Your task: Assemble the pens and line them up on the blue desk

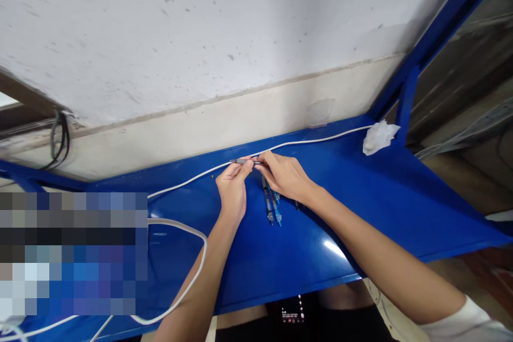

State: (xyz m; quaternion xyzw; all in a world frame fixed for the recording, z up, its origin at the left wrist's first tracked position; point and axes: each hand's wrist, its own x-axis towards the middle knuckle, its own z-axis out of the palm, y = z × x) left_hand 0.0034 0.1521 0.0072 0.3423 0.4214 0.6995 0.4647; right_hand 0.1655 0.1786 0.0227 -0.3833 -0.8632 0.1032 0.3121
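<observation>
A slim pen (242,161) with a grey grip is held level between my two hands, its tip pointing left. My left hand (234,181) pinches it near the tip with thumb and fingers. At the other end, the fingers of my right hand (285,173) close around the pen's body and hide part of it. Below my right hand, several pens (269,208) with clear and light-blue barrels lie on the blue table (248,262), partly covered by that hand. A dark pen end (297,205) shows beside my right wrist.
A white cable (192,179) runs along the table's back edge to crumpled white tissue (379,137). Another white cable (206,246) loops over my left forearm. A blurred-out block covers the lower left. A lit phone (292,312) rests at my lap, below the table edge.
</observation>
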